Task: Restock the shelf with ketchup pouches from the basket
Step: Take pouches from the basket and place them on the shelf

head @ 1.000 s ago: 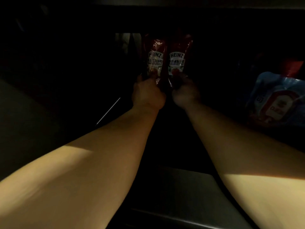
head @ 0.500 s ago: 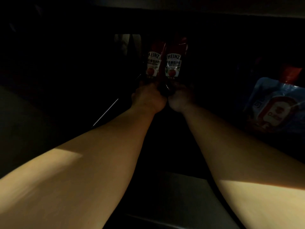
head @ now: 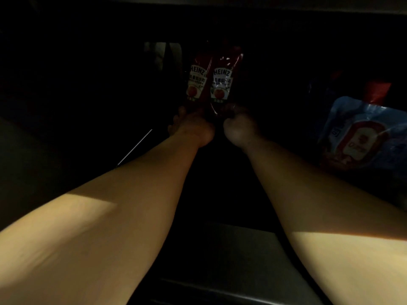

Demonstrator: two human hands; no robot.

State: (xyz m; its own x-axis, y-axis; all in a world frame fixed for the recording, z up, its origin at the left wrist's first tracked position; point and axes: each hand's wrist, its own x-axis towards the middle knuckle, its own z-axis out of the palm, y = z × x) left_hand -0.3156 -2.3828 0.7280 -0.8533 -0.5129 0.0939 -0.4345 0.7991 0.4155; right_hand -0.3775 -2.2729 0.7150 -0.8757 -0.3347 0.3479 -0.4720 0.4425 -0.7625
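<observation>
Holding two ketchup pouches upright deep in the dark shelf, left hand [head: 193, 128] gripping the left pouch [head: 196, 81] by its base, right hand [head: 239, 126] the right pouch [head: 222, 82]; they're soft and floppy, so low grip seems best

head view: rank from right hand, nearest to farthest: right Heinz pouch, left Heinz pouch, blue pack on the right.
From the right hand:
1. right Heinz pouch: directly above the hand, which grips its bottom edge.
2. left Heinz pouch: next over to the left, above the left hand, leaning against the first pouch.
3. blue pack: far right on the shelf, well apart from both hands.
</observation>
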